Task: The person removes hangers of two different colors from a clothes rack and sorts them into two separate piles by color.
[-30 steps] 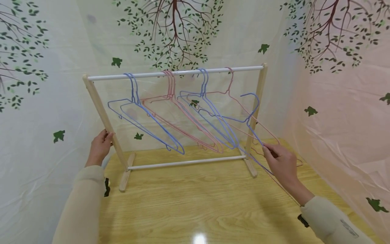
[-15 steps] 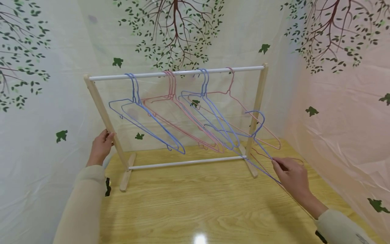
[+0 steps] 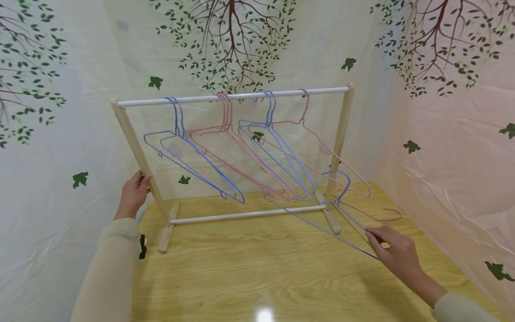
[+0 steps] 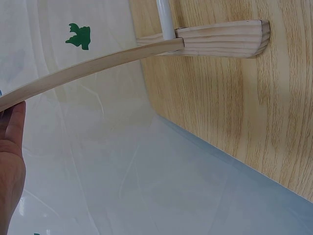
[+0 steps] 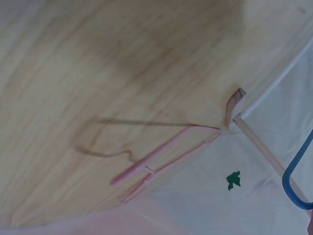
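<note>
My left hand [image 3: 133, 195] grips the left wooden post [image 3: 137, 150] of a small clothes rack, about halfway up; the left wrist view shows its fingers against that post [image 4: 88, 69]. My right hand [image 3: 398, 252] pinches one shoulder of a blue wire hanger [image 3: 348, 180] at the rack's right front. That hanger is off the rail, tilted, its hook up and its long bar reaching left across the lower rail. In the right wrist view only a blue bend [image 5: 288, 188] of it shows. A pink hanger [image 3: 397, 215] lies on the table beyond the right hand.
On the white top rail [image 3: 141, 102] hang two blue hangers [image 3: 175, 117] at left, several pink hangers [image 3: 223, 114], two more blue hangers [image 3: 273, 109] and one pink hanger [image 3: 307, 105] at right. The rack's feet [image 3: 331, 221] stand on the wood-patterned table [image 3: 241, 268], with printed curtains behind.
My right hand has moved down and to the right with the blue hanger, lowering its hook from near the top rail toward the table. The left hand stays on the post.
</note>
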Action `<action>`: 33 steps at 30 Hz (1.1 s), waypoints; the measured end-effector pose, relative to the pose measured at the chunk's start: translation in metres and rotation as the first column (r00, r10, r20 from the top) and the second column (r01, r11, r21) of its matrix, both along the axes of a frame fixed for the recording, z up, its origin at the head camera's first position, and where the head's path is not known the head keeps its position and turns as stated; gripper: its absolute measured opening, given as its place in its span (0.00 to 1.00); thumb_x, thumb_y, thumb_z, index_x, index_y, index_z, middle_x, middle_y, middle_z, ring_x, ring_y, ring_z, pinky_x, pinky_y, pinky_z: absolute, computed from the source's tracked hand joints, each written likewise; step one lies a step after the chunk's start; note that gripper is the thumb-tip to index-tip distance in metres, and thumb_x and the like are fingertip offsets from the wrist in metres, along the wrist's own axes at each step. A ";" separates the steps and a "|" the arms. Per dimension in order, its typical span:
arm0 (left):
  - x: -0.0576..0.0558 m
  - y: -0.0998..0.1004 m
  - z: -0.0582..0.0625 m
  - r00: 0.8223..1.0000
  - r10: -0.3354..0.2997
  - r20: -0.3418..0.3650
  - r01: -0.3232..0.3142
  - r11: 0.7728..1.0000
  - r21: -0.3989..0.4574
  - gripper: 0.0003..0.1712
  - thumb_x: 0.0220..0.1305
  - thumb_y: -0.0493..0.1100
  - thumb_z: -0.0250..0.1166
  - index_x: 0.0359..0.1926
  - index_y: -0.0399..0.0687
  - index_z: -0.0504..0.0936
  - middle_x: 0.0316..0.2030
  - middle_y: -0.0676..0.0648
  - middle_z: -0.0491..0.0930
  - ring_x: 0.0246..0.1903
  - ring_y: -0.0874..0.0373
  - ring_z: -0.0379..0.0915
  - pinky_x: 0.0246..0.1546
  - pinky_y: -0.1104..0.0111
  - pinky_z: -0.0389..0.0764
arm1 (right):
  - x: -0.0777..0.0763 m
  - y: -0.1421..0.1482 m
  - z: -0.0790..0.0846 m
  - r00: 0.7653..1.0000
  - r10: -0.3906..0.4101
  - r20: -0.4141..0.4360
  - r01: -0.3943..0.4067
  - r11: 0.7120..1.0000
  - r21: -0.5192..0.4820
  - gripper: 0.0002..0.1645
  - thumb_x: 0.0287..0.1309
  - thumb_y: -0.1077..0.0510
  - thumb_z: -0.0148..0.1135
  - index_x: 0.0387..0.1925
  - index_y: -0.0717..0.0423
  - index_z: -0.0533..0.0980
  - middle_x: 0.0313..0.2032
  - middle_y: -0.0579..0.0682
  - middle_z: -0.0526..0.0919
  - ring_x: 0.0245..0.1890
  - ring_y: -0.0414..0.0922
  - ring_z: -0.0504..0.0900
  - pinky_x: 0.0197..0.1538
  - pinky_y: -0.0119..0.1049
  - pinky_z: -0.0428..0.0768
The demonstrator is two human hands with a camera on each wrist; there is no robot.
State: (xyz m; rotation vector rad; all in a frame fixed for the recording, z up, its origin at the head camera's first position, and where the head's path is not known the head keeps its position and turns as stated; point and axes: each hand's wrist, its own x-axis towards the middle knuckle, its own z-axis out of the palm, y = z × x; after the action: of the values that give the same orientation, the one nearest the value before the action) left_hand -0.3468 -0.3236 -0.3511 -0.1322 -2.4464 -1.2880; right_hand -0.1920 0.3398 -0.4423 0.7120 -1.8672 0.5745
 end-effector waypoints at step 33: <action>-0.001 -0.001 -0.002 1.000 0.002 -0.024 -0.003 1.000 -0.011 0.29 0.81 0.49 0.42 0.69 0.30 0.64 0.60 0.25 0.69 0.57 0.33 0.70 0.56 0.49 0.76 | 0.022 -0.027 -0.064 0.806 -0.071 0.587 -0.039 0.984 0.173 0.05 0.54 0.68 0.70 0.32 0.58 0.85 0.27 0.39 0.82 0.25 0.28 0.76 0.24 0.24 0.80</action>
State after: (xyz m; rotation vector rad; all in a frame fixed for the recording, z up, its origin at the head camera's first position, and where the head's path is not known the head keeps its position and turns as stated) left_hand -0.3481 -0.3249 -0.3530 -0.1465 -2.4331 -1.2649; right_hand -0.1697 0.3129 -0.5062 0.6752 -2.5349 0.6782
